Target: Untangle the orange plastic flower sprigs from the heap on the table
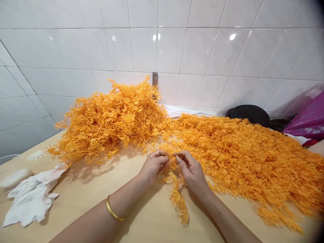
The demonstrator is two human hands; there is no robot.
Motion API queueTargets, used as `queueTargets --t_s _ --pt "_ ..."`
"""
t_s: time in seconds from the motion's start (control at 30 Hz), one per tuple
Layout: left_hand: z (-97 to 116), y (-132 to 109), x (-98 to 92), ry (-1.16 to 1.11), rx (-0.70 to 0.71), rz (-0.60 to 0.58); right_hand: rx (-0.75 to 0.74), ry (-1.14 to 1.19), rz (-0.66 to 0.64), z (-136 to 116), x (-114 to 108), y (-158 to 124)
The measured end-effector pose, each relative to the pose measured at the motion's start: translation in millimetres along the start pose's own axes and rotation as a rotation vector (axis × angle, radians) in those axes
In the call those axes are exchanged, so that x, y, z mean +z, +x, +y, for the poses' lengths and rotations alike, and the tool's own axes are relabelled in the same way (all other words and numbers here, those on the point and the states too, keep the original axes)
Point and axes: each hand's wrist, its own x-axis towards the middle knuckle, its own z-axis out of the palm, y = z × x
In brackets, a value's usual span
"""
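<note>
1. Orange strand (176,199) is trailing over the bench (149,219) from between left hand (152,166) and right hand (193,171)
2. Left fingers are pinching it; right fingers are curling close, their grip uncertain
3. Orange heap (118,118) is rising behind

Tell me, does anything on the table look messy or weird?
Yes: white cloth or tissue lies crumpled at the left, as if tossed, with a faint pinkish tint near the tall orange heap. Nothing looks clearly broken.

Your sprigs (121,118) are orange, your bangle (110,210) gold; you face a tan bench (101,194), white tiles (143,50) gridded by grey lines, a black pouch (249,113), a magenta bag (308,116).
</note>
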Motion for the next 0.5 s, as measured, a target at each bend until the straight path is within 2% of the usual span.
queueTargets --t_s 0.1,0.23,0.37,0.5 --pt "-0.3 0.8 1.0 -0.082 -0.009 -0.007 0.061 0.15 0.026 5.2 1.9 1.6" --pt "-0.7 1.0 1.8 -0.129 -0.005 0.006 0.12 0.258 -0.015 8.3 4.6 1.9" --pt "-1.7 -0.4 3.2 -0.134 -0.028 -0.014 0.058 0.158 -0.016 4.0 6.0 0.2" --pt "-2.4 -1.5 5.0 -0.256 -0.121 -0.006 -0.015 0.038 -0.038 -3.4 7.0 -1.8"
